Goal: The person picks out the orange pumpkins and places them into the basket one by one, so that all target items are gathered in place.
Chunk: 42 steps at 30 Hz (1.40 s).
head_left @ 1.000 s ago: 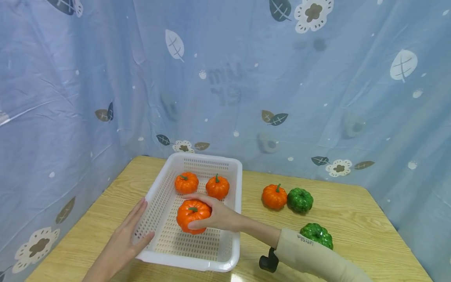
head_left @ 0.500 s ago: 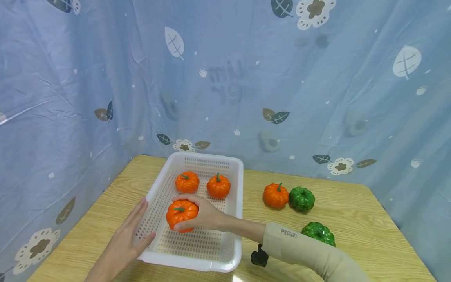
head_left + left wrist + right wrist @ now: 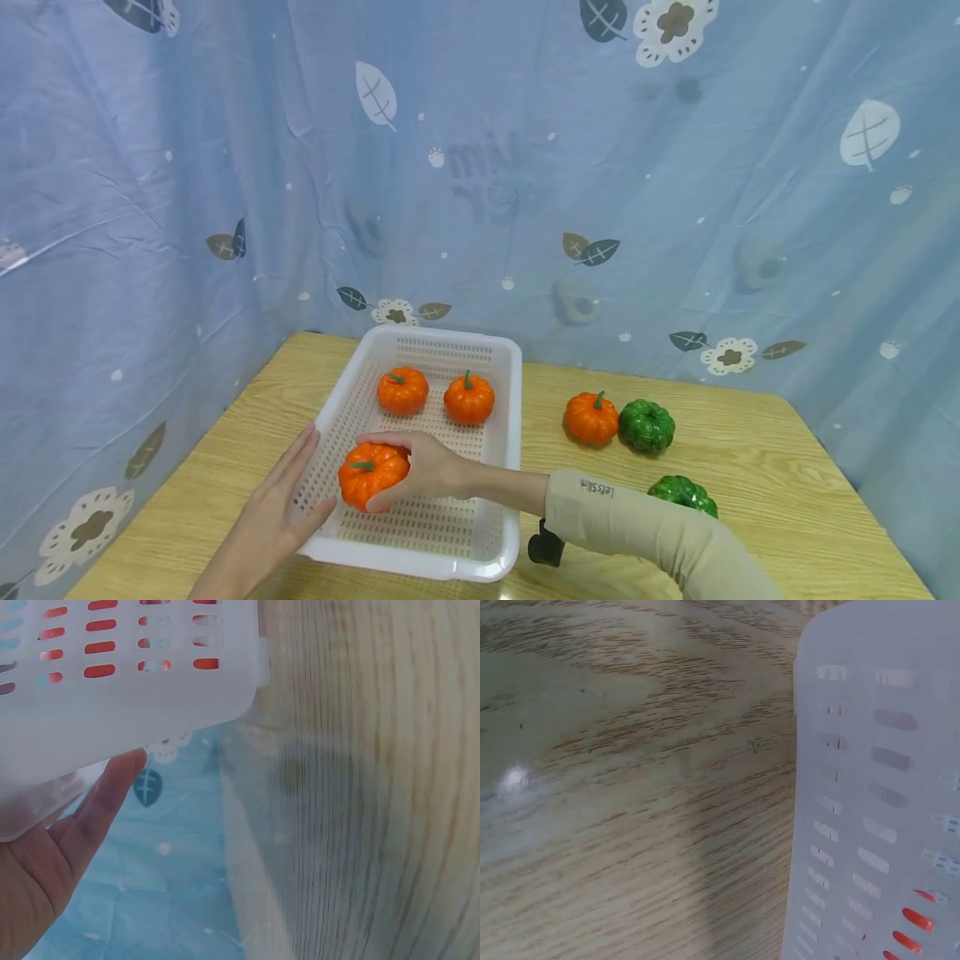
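My right hand (image 3: 423, 468) grips a pumpkin (image 3: 367, 477) inside the basket (image 3: 513, 400), near its left wall; whether it touches the basket floor, I cannot tell. My left hand (image 3: 272, 510), fingers extended, rests against the basket's left side. A second pumpkin (image 3: 402, 391) and third pumpkin (image 3: 469, 400) sit toward the basket's far end. Right of the basket: a fourth pumpkin (image 3: 591, 419) and two green pumpkins (image 3: 647, 427).

At lower centre, the basket (image 3: 397, 564) has open floor below the forearm (image 3: 498, 485); two orange pumpkins (image 3: 402, 391) (image 3: 468, 398) obstruct its upper end. The table (image 3: 795, 500) at far right is free, though room beneath the sleeve (image 3: 637, 518) is hard to judge.
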Each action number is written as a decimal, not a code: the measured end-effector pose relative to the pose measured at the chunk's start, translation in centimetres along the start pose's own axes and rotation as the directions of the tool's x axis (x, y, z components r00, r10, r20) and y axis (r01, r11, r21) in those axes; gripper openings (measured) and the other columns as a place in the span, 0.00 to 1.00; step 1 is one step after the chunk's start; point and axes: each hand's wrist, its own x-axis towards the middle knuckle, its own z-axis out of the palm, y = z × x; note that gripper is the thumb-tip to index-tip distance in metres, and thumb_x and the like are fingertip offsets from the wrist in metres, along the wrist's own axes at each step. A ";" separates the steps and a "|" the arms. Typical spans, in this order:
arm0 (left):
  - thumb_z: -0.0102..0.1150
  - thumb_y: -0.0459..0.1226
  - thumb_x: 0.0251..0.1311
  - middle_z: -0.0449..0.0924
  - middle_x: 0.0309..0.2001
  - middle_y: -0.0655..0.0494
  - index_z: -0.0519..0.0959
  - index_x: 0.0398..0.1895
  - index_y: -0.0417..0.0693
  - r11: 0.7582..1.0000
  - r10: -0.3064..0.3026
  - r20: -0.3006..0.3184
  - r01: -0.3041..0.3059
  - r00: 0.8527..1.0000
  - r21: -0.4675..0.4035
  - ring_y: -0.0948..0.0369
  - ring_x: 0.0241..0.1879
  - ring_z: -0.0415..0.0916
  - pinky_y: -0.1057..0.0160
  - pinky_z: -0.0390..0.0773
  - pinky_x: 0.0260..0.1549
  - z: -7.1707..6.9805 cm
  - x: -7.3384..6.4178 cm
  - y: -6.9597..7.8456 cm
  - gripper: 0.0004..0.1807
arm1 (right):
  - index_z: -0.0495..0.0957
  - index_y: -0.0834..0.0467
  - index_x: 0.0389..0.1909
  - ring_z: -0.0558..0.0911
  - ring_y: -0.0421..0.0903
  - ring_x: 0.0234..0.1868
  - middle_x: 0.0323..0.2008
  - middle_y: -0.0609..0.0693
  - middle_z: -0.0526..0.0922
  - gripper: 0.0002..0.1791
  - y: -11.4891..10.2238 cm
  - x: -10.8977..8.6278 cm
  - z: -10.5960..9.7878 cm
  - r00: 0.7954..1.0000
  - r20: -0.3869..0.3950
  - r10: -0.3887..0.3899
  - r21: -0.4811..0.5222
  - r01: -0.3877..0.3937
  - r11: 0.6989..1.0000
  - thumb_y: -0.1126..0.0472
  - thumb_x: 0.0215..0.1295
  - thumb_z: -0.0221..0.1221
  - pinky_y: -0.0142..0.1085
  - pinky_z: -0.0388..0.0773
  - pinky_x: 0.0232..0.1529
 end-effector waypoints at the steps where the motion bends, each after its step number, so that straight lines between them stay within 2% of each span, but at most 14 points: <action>1: 0.67 0.42 0.54 0.51 0.73 0.43 0.54 0.75 0.45 1.000 0.004 -0.002 -0.004 1.000 -0.001 0.33 0.64 0.58 0.30 0.64 0.54 0.1 0.0 0.0 0.47 | 0.69 0.51 0.67 0.74 0.30 0.52 0.57 0.37 0.76 0.40 0.1 0.0 0.0 1.000 -0.003 0.004 -0.012 -0.004 1.000 0.62 0.50 0.72 0.24 0.74 0.50; 7: 0.67 0.43 0.55 0.51 0.73 0.42 0.53 0.75 0.44 1.000 0.017 -0.001 -0.017 1.000 0.014 0.33 0.64 0.58 0.31 0.64 0.54 0.2 0.3 0.2 0.47 | 0.71 0.51 0.65 0.73 0.30 0.53 0.57 0.40 0.77 0.41 0.2 0.2 0.2 0.998 -0.054 0.024 -0.083 -0.029 0.996 0.62 0.47 0.74 0.23 0.71 0.52; 13: 0.67 0.44 0.54 0.51 0.74 0.43 0.54 0.74 0.40 1.000 0.004 -0.001 -0.004 1.000 0.024 0.35 0.65 0.58 0.34 0.64 0.56 0.1 0.0 0.0 0.47 | 0.72 0.50 0.64 0.74 0.30 0.50 0.54 0.38 0.78 0.41 0.5 0.8 1.0 0.995 -0.050 0.086 0.007 -0.086 0.996 0.66 0.45 0.74 0.23 0.73 0.50; 20: 0.65 0.47 0.57 0.51 0.73 0.39 0.53 0.73 0.38 0.999 -0.049 0.056 0.048 0.997 0.021 0.34 0.65 0.57 0.32 0.65 0.54 0.1 -0.2 -0.1 0.47 | 0.74 0.48 0.62 0.76 0.29 0.46 0.50 0.36 0.80 0.41 0.7 1.0 2.0 0.992 -0.048 0.113 0.011 -0.113 0.994 0.65 0.43 0.76 0.23 0.75 0.47; 27: 0.65 0.46 0.57 0.53 0.72 0.39 0.54 0.73 0.38 0.999 -0.027 0.041 0.025 0.999 0.034 0.34 0.63 0.60 0.32 0.67 0.53 0.1 0.1 0.0 0.46 | 0.74 0.50 0.62 0.77 0.29 0.44 0.48 0.34 0.79 0.41 0.4 1.1 1.9 0.994 -0.050 0.102 0.045 -0.099 0.994 0.66 0.42 0.75 0.23 0.76 0.45; 30: 0.66 0.46 0.56 0.53 0.72 0.39 0.54 0.73 0.38 0.999 -0.028 0.042 0.027 0.999 0.035 0.34 0.64 0.59 0.32 0.67 0.53 0.1 0.2 0.0 0.46 | 0.73 0.50 0.63 0.76 0.29 0.44 0.49 0.34 0.79 0.41 0.3 1.0 1.8 0.995 -0.030 0.094 0.047 -0.093 0.995 0.66 0.43 0.75 0.23 0.76 0.45; 35: 0.66 0.45 0.56 0.54 0.71 0.38 0.55 0.72 0.37 0.999 -0.016 0.022 0.016 1.000 0.033 0.35 0.63 0.60 0.33 0.67 0.53 0.1 0.2 0.0 0.46 | 0.70 0.51 0.66 0.75 0.29 0.47 0.51 0.34 0.77 0.42 0.5 0.9 1.6 0.996 0.054 0.064 0.053 -0.067 0.996 0.69 0.46 0.72 0.23 0.73 0.49; 38: 0.67 0.44 0.55 0.55 0.71 0.38 0.56 0.72 0.37 0.999 -0.009 0.011 0.009 1.000 0.038 0.35 0.63 0.61 0.35 0.68 0.53 0.1 0.2 0.0 0.46 | 0.68 0.52 0.66 0.74 0.29 0.48 0.52 0.35 0.75 0.42 0.6 0.9 1.5 0.994 0.100 0.038 0.017 -0.039 0.999 0.69 0.46 0.71 0.23 0.73 0.49; 42: 0.68 0.43 0.54 0.55 0.71 0.38 0.56 0.72 0.37 0.999 -0.007 0.006 0.007 1.000 0.038 0.36 0.63 0.62 0.37 0.68 0.53 0.1 0.2 0.1 0.46 | 0.69 0.54 0.63 0.74 0.30 0.47 0.52 0.36 0.74 0.41 0.7 0.9 1.5 0.993 0.117 0.027 -0.001 -0.027 1.000 0.70 0.44 0.72 0.24 0.74 0.48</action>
